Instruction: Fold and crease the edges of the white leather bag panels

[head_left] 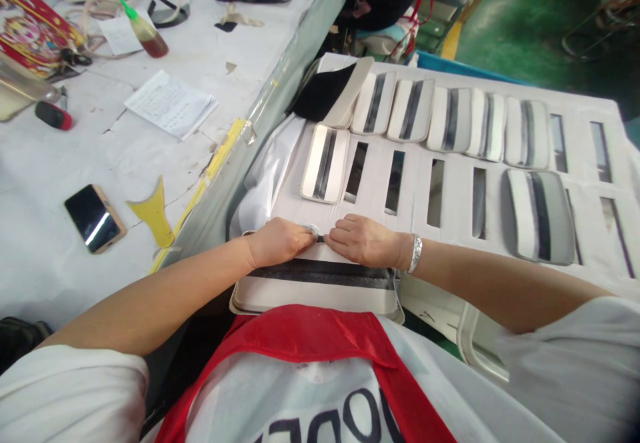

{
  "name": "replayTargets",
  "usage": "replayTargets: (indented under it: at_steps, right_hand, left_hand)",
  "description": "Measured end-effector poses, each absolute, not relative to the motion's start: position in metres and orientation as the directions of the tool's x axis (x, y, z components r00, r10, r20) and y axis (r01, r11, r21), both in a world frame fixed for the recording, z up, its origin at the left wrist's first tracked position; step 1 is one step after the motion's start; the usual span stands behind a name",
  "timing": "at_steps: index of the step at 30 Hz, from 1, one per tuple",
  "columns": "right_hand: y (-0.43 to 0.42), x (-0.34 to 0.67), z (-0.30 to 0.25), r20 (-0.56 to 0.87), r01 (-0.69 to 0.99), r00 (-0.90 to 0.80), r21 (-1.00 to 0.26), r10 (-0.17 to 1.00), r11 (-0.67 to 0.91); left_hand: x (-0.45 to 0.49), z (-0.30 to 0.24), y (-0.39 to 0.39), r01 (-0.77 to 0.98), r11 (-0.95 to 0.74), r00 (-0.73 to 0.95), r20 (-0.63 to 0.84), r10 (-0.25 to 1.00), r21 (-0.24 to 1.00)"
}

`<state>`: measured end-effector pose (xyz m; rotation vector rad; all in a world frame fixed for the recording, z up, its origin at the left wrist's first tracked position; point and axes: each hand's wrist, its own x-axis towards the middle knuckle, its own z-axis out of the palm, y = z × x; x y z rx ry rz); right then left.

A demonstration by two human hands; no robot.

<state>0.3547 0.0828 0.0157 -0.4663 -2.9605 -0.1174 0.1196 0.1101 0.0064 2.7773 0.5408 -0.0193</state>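
A large white panel with a black stripe (pixel 320 296) lies in front of my body, looking like a bag piece with rounded corners. My left hand (pixel 283 240) is closed at its far edge, fingers bent inward. Close beside it, my right hand (pixel 361 240) grips the same edge, with a silver bracelet on the wrist. A small dark strip shows between the two sets of fingertips. Past my hands, a smaller white piece with a dark stripe (pixel 325 163) lies on the slotted white board (pixel 370 220).
More striped white pieces (pixel 410 110) line the board's far side, and one (pixel 540 216) lies to the right. On the left table are a phone (pixel 95 218), a yellow plastic scraper (pixel 153 213), a paper pad (pixel 170 104) and a green-tipped bottle (pixel 147 35).
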Motion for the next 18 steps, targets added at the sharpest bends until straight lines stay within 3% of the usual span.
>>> replayTargets:
  at_steps: [10,14,18]
  right_hand:
    - [0.084,0.353,0.018,0.117,0.236,-0.968,0.111,0.223,0.965]
    - [0.082,0.347,0.023,0.085,0.203,-0.977,0.125,0.194,0.971]
    - [0.076,0.34,0.027,0.053,0.225,-0.974,0.114,0.221,0.968]
  left_hand:
    - [0.134,0.023,0.103,0.257,-0.958,0.951,-0.207,0.229,0.125]
    - [0.133,0.022,0.094,0.22,-0.973,0.962,-0.182,0.204,0.07]
    - [0.125,0.013,0.085,0.291,-0.954,0.956,-0.071,0.286,0.071]
